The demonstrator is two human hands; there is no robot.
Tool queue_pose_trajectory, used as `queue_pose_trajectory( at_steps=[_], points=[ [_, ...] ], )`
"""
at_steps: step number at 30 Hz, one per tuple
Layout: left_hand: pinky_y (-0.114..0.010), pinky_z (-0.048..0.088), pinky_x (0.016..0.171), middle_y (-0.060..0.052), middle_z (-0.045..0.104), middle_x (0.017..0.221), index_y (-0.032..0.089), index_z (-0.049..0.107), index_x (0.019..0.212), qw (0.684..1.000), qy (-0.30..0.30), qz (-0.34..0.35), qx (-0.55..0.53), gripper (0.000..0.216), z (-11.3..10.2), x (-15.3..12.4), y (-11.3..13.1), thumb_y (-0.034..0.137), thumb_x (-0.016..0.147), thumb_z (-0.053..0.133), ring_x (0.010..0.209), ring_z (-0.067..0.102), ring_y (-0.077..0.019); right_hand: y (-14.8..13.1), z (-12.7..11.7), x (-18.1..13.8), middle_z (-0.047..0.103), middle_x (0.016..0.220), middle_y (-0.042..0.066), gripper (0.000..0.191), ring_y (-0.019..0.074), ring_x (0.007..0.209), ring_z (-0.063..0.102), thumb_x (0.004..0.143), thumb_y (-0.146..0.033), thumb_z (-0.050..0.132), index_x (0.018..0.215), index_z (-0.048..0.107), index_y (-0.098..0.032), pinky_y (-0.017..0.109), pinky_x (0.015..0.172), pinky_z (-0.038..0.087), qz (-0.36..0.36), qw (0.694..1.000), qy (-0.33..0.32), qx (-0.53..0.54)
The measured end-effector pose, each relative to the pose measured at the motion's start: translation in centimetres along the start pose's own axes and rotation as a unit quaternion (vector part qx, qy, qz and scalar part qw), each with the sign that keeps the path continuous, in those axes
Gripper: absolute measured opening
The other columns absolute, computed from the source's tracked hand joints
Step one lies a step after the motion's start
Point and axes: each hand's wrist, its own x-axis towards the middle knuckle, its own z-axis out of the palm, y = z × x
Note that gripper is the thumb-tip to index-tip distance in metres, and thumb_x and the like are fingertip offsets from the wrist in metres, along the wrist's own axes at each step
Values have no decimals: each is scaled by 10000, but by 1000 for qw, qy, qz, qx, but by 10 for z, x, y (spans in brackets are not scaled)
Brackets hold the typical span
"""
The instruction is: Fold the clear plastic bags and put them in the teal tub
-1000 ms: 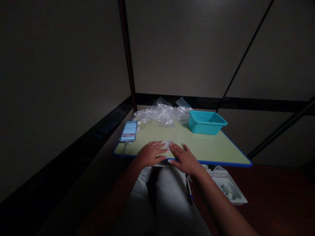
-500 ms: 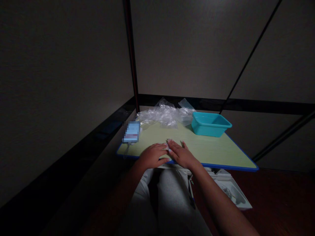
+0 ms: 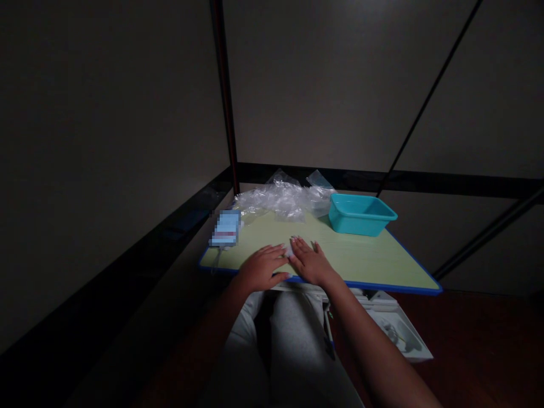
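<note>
A small translucent plastic piece (image 3: 289, 249) is partly covered by the flattened left hand (image 3: 263, 268) and right hand (image 3: 310, 264) on a blue-edged green table (image 3: 361, 259); crumpled plastic bags (image 3: 285, 199) are heaped at the back; a turquoise basin (image 3: 359, 224) is placed beside them; a pixelated screen (image 3: 226, 228) is seen at left.

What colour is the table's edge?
The edge is blue, around a pale yellow-green tabletop; best seen in the head view.
</note>
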Motion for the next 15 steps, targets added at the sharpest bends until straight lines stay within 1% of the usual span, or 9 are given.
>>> queue_pose_trajectory(
  at_steps=[2,4,8,11,13,15],
  points=[
    [-428,288,1087,-102,469,1380,198,488,1297,1000,-1,5,-4,488,0,0,0,432,869,511,1325,357,-230,-1,1,-1,182,1512,100,681,206,1402,118,932,-533,90,1454,193,-107,544,1103,62,3,1000,2,-7],
    [-426,289,1088,-103,469,1380,196,474,1310,1000,-6,9,-6,485,0,1,-1,415,878,501,1327,356,-223,-2,2,-1,168,1515,97,680,210,1403,111,931,-537,89,1459,171,-117,550,1101,57,6,1000,2,-10],
    [-429,309,1075,-85,512,1344,218,537,1246,1000,-11,10,-3,399,3,1,-3,380,884,500,1306,391,-223,-3,1,-2,170,1517,94,668,208,1403,112,932,-538,85,1466,143,-141,543,1102,56,8,1000,1,-13],
    [-421,333,1062,-83,518,1338,223,567,1213,1000,-11,8,-4,365,5,1,-4,367,884,503,1279,429,-223,-5,-2,-5,168,1520,73,634,213,1402,114,937,-534,102,1466,156,-190,551,1098,67,5,1000,13,-14],
    [-416,341,1058,-85,519,1336,219,598,1173,1000,-11,8,-3,336,5,1,-4,365,887,499,1263,449,-223,-5,-3,-9,171,1521,50,603,213,1400,128,941,-532,122,1461,178,-234,566,1093,57,-10,999,30,-12],
    [-413,344,1055,-82,522,1334,225,616,1152,1000,-9,8,1,322,5,1,-4,369,892,492,1257,457,-220,-5,-3,-16,193,1515,47,584,205,1394,161,944,-527,138,1454,205,-251,568,1093,53,-35,999,37,-7]
  ],
)
